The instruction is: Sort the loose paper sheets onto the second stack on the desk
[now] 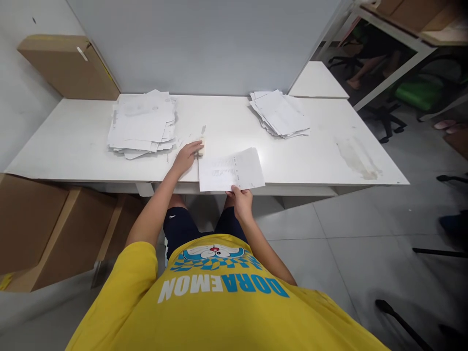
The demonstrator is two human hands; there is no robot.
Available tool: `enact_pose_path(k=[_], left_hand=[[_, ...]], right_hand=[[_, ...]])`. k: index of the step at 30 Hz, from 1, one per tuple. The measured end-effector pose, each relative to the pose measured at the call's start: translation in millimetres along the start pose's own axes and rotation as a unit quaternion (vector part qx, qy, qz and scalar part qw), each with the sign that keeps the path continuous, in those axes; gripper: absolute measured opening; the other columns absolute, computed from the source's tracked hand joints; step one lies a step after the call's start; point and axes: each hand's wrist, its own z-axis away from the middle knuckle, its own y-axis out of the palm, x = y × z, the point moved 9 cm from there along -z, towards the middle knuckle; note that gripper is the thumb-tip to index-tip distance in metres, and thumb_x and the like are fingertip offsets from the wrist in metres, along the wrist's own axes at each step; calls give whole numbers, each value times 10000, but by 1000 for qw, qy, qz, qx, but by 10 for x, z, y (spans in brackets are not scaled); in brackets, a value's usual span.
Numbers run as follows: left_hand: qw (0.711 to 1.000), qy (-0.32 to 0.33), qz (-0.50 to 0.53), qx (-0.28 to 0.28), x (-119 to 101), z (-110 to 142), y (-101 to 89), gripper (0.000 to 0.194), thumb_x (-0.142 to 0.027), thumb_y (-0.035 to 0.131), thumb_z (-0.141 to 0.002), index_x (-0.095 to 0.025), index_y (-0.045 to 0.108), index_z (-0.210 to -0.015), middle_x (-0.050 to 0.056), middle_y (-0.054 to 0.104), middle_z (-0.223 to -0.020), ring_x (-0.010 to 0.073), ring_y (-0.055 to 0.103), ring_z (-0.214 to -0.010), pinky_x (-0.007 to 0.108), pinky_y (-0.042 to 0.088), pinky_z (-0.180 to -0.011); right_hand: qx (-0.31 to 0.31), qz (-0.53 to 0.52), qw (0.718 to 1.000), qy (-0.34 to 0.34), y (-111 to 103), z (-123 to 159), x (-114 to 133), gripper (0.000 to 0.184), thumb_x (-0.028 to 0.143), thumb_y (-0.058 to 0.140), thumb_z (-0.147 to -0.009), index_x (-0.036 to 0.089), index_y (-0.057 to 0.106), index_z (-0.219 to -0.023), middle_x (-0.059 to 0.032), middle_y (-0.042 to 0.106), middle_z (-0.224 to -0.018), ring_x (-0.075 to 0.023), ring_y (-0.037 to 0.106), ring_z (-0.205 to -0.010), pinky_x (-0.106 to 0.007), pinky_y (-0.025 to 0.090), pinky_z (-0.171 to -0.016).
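Observation:
Printed paper sheets (228, 170) lie over the desk's front edge, their lower edge sticking out past it. My right hand (243, 202) pinches them at the bottom edge, thumb on top and fingers underneath. To the left of the sheets, my left hand (188, 155) rests on the desk, its fingers closed around a small cream-coloured block (202, 147). What the block is I cannot make out. A large, uneven stack of papers (142, 119) sits beyond my left hand. Farther off on the right is a smaller stack of papers (281, 113).
The white desk (314, 161) backs onto a grey panel (204, 44). A cardboard box (69, 66) stands at the back left, and open cartons (73, 239) are below on the left. To the right are a green chair (419, 95) and another person's legs (369, 66).

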Motion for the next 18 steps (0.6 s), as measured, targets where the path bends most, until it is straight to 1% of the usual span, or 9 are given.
enact_pose_path(k=[3, 5, 8, 11, 14, 16, 18], left_hand=[[999, -1, 37, 5, 0, 15, 10, 448, -139, 399, -898, -243, 680, -1231, 16, 566, -1440, 191, 491, -1363, 365, 368, -1182], [999, -3, 33, 0, 0, 24, 3, 466, -120, 404, -880, -238, 682, -1236, 14, 569, -1437, 197, 492, -1363, 363, 367, -1181], [1000, 3, -14, 4, -21, 36, 17, 524, -72, 391, -852, -230, 666, -1269, 12, 565, -1443, 209, 484, -1368, 387, 370, -1179], [998, 10, -58, 20, -35, 38, 55, 575, -32, 390, -830, -233, 639, -1308, -4, 551, -1456, 204, 488, -1364, 400, 376, -1176], [996, 15, -89, 29, -43, 35, 80, 588, -14, 400, -820, -244, 640, -1304, -14, 550, -1452, 204, 516, -1339, 412, 391, -1166], [993, 21, -108, 30, -57, 36, 90, 595, -7, 408, -810, -244, 638, -1305, -11, 549, -1449, 213, 540, -1314, 428, 412, -1147], [991, 18, -126, 32, -60, 39, 101, 605, -11, 423, -801, -246, 628, -1319, -6, 539, -1451, 228, 581, -1265, 438, 449, -1108]], right_hand=[[-13, -8, 1000, 0, 58, -59, -6, 264, 342, 750, -628, 160, 608, -757, -29, 692, -808, -154, 671, -746, -278, 642, -682], [-17, -14, 1000, -1, 98, -94, -12, 270, 341, 763, -621, 177, 572, -719, -14, 667, -763, -152, 673, -738, -275, 649, -682], [-16, -5, 1000, -4, 137, -127, -20, 278, 352, 767, -630, 185, 563, -719, -13, 655, -746, -159, 682, -746, -287, 659, -691], [-9, 9, 1000, -13, 146, -138, -12, 266, 355, 754, -655, 185, 562, -724, -23, 659, -757, -169, 694, -759, -298, 661, -709], [-9, 24, 1000, -13, 132, -149, -11, 266, 347, 749, -676, 193, 532, -685, -16, 642, -714, -175, 702, -740, -305, 660, -720], [-21, 32, 999, -5, 108, -162, -20, 290, 340, 750, -680, 202, 498, -642, -9, 626, -673, -174, 701, -703, -301, 658, -712], [-30, 33, 999, -3, 96, -177, -14, 290, 327, 749, -680, 200, 493, -629, -10, 632, -674, -168, 695, -671, -298, 657, -695]])
